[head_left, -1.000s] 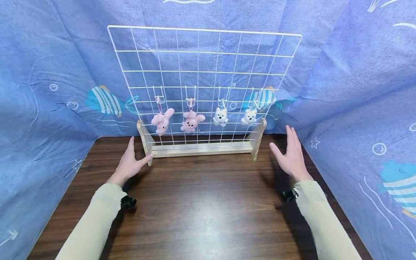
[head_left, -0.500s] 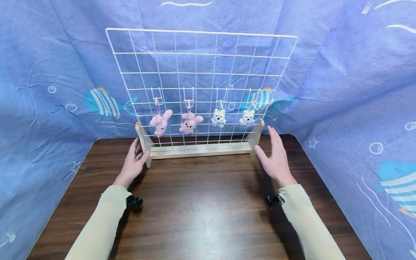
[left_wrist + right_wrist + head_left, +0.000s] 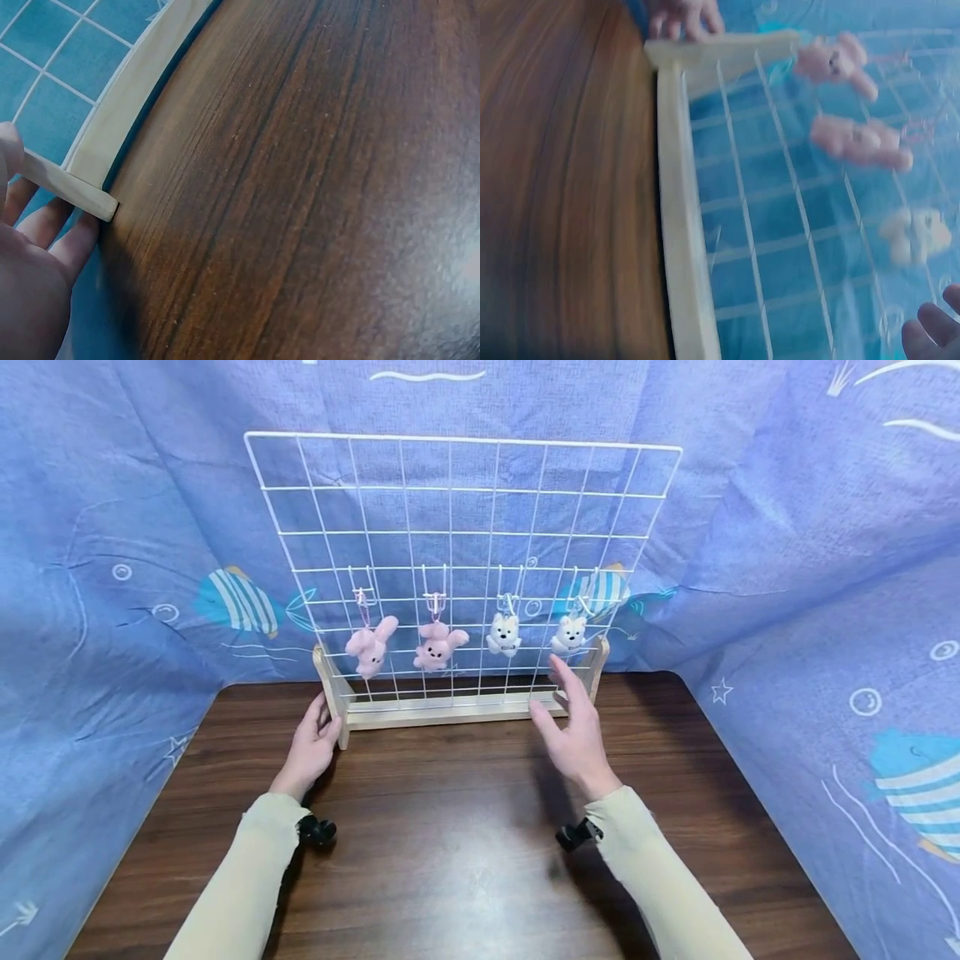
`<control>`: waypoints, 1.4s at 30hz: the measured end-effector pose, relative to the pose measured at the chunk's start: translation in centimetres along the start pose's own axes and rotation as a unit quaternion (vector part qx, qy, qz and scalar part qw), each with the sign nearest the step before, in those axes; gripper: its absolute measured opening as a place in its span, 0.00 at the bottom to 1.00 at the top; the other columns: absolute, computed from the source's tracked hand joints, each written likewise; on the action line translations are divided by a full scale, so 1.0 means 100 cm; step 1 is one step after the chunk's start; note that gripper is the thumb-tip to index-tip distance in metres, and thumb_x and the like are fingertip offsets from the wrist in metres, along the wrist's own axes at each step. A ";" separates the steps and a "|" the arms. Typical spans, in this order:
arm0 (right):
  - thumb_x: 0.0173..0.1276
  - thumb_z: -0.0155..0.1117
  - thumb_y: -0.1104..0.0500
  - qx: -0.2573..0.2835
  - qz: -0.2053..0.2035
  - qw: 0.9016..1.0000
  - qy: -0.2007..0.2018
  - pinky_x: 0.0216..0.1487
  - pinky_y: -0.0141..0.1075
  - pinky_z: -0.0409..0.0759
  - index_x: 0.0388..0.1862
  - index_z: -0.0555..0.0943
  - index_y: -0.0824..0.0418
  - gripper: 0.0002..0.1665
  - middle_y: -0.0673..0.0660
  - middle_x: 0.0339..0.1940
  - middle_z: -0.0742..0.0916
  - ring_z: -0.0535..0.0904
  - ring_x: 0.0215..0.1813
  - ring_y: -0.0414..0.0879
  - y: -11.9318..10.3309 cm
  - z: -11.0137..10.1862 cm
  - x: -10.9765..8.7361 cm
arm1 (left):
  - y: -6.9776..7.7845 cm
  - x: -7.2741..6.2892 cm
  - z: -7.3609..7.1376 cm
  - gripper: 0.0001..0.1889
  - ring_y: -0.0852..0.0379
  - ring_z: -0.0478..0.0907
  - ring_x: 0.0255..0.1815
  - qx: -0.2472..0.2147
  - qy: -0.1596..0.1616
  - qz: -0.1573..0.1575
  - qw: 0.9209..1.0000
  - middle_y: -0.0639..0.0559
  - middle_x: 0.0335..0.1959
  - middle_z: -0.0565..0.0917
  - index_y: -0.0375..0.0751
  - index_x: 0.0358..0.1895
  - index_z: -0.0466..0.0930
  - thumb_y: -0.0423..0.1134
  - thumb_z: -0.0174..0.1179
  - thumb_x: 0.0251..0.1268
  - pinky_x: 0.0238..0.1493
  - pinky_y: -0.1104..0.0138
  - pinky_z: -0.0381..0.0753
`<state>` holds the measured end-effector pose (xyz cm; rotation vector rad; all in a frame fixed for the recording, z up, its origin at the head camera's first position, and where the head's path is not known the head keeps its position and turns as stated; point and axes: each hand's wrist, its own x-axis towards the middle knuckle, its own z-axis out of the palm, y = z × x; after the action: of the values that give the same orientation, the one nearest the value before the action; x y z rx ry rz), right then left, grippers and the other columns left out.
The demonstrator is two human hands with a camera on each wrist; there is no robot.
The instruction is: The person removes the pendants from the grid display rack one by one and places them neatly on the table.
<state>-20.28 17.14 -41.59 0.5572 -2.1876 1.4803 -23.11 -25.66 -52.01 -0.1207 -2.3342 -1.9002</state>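
In the head view my left hand holds the left wooden side piece of a rack stand. The left wrist view has the thumb on one side of that wood and the fingers on the other. My right hand, thumb and fingers spread apart, holds nothing; it is in front of the rack's right end. Its fingertips overlap the lower edge of the right white plush dog keychain in the head view. A second white dog keychain hangs beside it, and two pink plush bunny keychains hang further left.
The white wire grid rises from the stand's wooden base bar, leaning back slightly. Each keychain hangs from a hook on it. A blue fish-print cloth encloses the back and sides of the dark wooden table.
My right hand has moved left from beside the rack to in front of its right end. My left hand has moved right slightly and taken hold of the left side piece.
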 end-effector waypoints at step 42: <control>0.79 0.65 0.56 0.159 0.072 0.974 -0.143 0.46 0.33 0.84 0.73 0.78 0.57 0.26 0.55 0.66 0.86 0.86 0.49 0.51 -0.077 0.147 0.091 | -0.016 -0.007 0.002 0.30 0.34 0.63 0.77 0.055 0.000 -0.014 0.998 0.24 0.78 0.62 0.26 0.82 0.52 0.32 0.48 0.86 0.60 0.87 0.69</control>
<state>-25.45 -0.03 -35.52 0.7734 -2.2531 1.9550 -22.65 -25.78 -53.68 -0.0762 -2.4459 -1.7790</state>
